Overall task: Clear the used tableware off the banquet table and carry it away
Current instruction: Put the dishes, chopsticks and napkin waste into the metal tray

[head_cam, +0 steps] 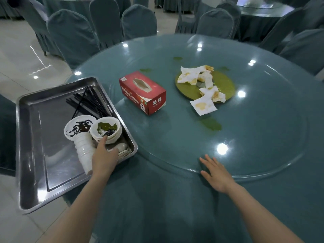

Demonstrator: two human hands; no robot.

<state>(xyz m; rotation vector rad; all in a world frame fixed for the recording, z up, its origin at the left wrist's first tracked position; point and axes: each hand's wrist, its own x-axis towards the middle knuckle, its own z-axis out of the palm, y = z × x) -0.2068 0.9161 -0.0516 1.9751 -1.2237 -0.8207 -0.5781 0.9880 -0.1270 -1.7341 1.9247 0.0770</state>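
A steel tray [35,137] sits at the table's left edge, overhanging it. In it lie several black chopsticks [89,102], a tipped stack of white cups [82,146], stacked white bowls [107,130] with dark and green leftovers, and white spoons [122,148]. My left hand [105,155] reaches into the tray, its fingertips touching the bowl stack's rim. My right hand [214,171] rests flat, fingers spread, on the rim of the glass turntable [263,137]. A green round plate [222,85] with several soiled napkins [203,104] lies at the turntable's middle.
A red tissue box [142,92] stands on the turntable left of the plate. Green smears [210,124] mark the glass. Covered chairs [73,37] ring the far side of the table, and another round table [263,7] stands at the back right.
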